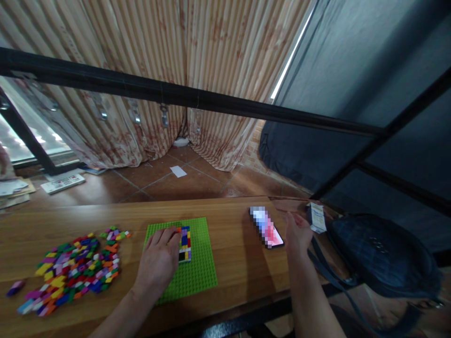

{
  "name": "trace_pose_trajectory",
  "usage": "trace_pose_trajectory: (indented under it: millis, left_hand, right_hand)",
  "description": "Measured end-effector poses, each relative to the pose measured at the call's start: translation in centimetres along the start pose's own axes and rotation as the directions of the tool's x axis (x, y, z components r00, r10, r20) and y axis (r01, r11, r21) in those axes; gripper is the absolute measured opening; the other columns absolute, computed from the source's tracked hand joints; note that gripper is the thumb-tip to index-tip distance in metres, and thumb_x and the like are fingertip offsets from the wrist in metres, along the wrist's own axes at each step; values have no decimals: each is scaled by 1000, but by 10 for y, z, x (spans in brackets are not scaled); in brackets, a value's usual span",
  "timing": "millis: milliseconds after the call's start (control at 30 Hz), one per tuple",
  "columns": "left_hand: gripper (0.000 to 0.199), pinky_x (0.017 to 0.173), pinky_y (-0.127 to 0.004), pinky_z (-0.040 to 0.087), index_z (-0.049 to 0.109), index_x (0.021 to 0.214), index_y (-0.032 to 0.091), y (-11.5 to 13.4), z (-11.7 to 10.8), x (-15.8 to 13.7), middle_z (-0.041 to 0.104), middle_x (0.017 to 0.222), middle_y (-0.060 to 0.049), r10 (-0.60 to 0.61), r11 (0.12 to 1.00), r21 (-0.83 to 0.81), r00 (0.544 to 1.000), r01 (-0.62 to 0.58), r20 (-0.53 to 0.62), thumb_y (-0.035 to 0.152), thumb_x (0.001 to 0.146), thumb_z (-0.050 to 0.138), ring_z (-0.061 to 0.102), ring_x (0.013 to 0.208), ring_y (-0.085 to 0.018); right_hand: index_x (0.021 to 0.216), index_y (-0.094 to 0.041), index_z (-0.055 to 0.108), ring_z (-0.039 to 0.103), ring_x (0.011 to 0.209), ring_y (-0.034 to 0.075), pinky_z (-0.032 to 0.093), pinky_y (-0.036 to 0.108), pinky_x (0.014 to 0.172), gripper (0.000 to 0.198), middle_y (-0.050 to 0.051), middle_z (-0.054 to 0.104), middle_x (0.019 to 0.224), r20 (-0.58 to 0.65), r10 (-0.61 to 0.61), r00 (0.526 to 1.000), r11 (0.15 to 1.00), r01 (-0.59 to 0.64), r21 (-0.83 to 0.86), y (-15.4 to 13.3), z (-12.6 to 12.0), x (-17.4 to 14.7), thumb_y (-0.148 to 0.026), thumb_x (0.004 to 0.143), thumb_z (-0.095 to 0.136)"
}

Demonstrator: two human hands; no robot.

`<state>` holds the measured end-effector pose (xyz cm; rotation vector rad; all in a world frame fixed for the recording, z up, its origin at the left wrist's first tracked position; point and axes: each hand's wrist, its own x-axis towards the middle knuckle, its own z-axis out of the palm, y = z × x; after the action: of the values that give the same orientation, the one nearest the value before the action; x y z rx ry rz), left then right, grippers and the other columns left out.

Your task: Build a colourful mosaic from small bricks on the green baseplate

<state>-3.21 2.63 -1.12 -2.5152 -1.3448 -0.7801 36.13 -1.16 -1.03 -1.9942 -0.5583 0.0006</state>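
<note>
A green baseplate [199,263] lies on the wooden table, carrying a small patch of colourful toy bricks [185,239]. Over the left side of that patch rests my left hand [160,251], its fingers bent down and close together. Anything between those fingertips is hidden by the hand. My right hand [298,230] is at the table's right end, just right of a phone [267,227] with a lit, pixelated screen. Its fingers are curled in, and I cannot make out whether something small is in them.
A heap of loose toy bricks [77,265] spreads over the table's left part, with one piece [16,288] apart. Beyond the right end are a small carton [317,217] and a dark bag [380,253] with a strap. A dark metal bar [211,101] crosses ahead.
</note>
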Motion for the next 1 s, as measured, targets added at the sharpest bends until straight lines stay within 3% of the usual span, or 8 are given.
trace_pose_trajectory:
  millis: [133, 200, 300, 433, 533, 733, 1000]
  left_hand:
    - [25, 82, -42, 52, 70, 97, 18, 2, -3, 1, 70, 105, -11, -18, 1000, 5, 1000, 18, 17, 16, 91, 45, 61, 95, -27]
    - [24, 82, -43, 52, 70, 98, 17, 4, -5, 1, 70, 106, -11, -28, 1000, 12, 999, 28, 28, 16, 91, 47, 61, 95, -28]
    - [23, 85, -42, 52, 69, 101, 16, 5, -6, 1, 70, 107, -11, -38, 999, -10, 998, 38, 43, 15, 92, 48, 60, 97, -26]
    - [23, 90, -42, 52, 68, 106, 15, 3, -7, 0, 68, 111, -11, -48, 994, -94, 997, 54, 65, 17, 94, 48, 60, 101, -25]
    - [22, 92, -41, 52, 67, 106, 15, 1, -8, -1, 68, 110, -11, -58, 982, -178, 996, 68, 60, 18, 94, 48, 59, 101, -23]
    - [20, 93, -39, 52, 65, 105, 16, -6, -13, -1, 67, 109, -10, -98, 950, -294, 995, 102, 28, 17, 93, 50, 60, 101, -22]
    - [22, 93, -39, 52, 63, 108, 16, -21, -22, -6, 67, 108, -10, -188, 948, -257, 982, 190, 29, 17, 91, 50, 62, 102, -23]
  right_hand:
    - [114, -11, 66, 65, 90, 24, 49, 33, 79, 53, 15, 71, 107, -4, -84, 996, 991, 84, 100, -45, 15, -44, -52, 83, 52]
    - [114, -12, 66, 63, 81, 22, 49, 33, 73, 50, 14, 71, 101, 141, -172, 975, 969, 141, 204, -69, 27, -81, -51, 84, 53]
    - [108, -17, 66, 59, 81, 20, 48, 33, 72, 40, 9, 69, 98, 284, -363, 888, 912, 275, 306, -96, 39, -139, -47, 86, 53]
    - [103, -21, 66, 59, 89, 20, 48, 35, 81, 26, 7, 67, 100, 469, -520, 714, 845, 350, 404, -114, 45, -188, -38, 88, 53]
    - [105, -20, 66, 60, 93, 21, 49, 37, 84, 24, 7, 67, 103, 535, -533, 655, 842, 346, 415, -118, 50, -200, -33, 88, 54]
    - [105, -19, 66, 60, 98, 24, 48, 42, 91, 24, 9, 67, 104, 579, -527, 622, 850, 369, 376, -120, 60, -207, -31, 86, 56]
    - [107, -20, 67, 59, 105, 27, 46, 45, 96, 26, 10, 66, 107, 677, -527, 513, 835, 463, 299, -117, 65, -220, -27, 84, 57]
